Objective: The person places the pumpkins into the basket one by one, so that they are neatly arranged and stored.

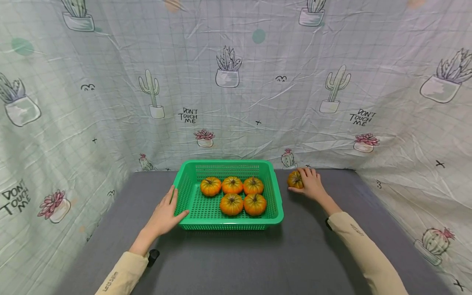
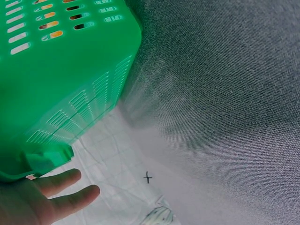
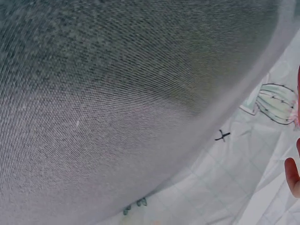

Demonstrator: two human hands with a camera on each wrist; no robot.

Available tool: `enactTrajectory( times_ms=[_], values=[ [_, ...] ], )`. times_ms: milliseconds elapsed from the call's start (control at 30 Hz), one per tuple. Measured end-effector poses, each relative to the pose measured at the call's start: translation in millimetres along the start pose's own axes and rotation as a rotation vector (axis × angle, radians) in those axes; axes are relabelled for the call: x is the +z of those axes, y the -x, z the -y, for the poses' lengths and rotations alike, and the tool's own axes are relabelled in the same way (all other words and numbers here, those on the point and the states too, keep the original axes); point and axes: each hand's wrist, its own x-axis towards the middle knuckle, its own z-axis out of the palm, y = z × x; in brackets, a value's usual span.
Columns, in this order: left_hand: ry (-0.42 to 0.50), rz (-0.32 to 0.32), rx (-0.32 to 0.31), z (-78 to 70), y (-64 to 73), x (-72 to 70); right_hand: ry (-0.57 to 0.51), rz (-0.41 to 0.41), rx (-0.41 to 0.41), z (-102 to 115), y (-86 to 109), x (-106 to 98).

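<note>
Small orange pumpkins (image 1: 231, 204), several of them, sit in a green plastic basket (image 1: 232, 221), in a back row and a shorter front row. My left hand (image 1: 164, 215) rests at the basket's left rim with fingers extended and thumb over the front corner. In the left wrist view, two straight fingers (image 2: 75, 198) show beside the basket's perforated wall (image 2: 70, 70). Right of the basket, my right hand (image 1: 313, 185) grips another small pumpkin (image 1: 295, 180), thumb in front and fingers over the far side. The right wrist view catches only fingertips (image 3: 292, 176) at its edge; that pumpkin is outside it.
The basket stands on a dark grey tabletop (image 1: 236, 262), near its back edge. A pale cloth (image 1: 258, 102) printed with cacti and lettering hangs behind the table and along both sides. Inside the basket, bare floor shows at the front left.
</note>
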Motion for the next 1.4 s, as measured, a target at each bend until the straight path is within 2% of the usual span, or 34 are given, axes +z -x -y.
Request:
enactTrajectory(
  times_ms=[267, 567, 1033, 1400],
  values=[
    [0.004, 0.002, 0.002, -1.2, -0.1, 0.9, -0.018, -0.026, -0.015, 15, 5.0, -14],
    [0.002, -0.010, 0.010, -1.4, -0.3, 0.2, -0.024, -0.116, -0.102, 33, 5.9, -28],
    [0.002, -0.003, 0.002, -0.1, 0.1, 1.2, -0.039, -0.127, -0.206, 64, 4.6, -46],
    [0.002, -0.012, 0.006, 1.2, -0.2, 1.8, -0.035, -0.151, -0.375, 90, -2.4, -53]
  ],
)
